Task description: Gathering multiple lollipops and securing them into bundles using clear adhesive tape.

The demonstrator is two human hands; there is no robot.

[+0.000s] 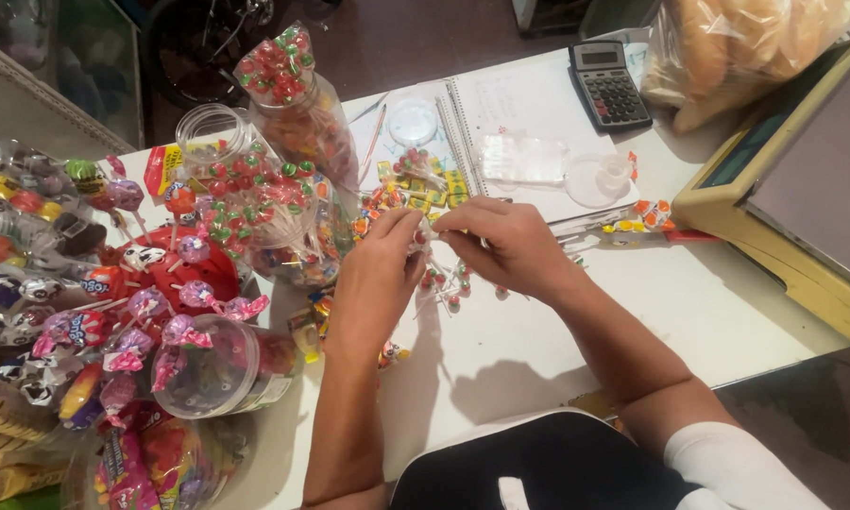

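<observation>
My left hand (378, 269) and my right hand (505, 246) meet over the white table (708, 312), fingertips pinched together on a small wrapped lollipop (425, 233). What exactly lies between the fingers is mostly hidden. Below the hands several small red and green lollipops (449, 283) lie scattered on the table. Just left of my left hand stands a bunch of the same lollipops (255, 203) in a clear bag.
Clear candy jars (302, 118) and a red lollipop stand (175, 269) crowd the left. An open spiral notebook (529, 104), a calculator (609, 83), clear lids (413, 121) and a bagged bread loaf (737, 47) sit behind. A scale (793, 179) fills the right edge.
</observation>
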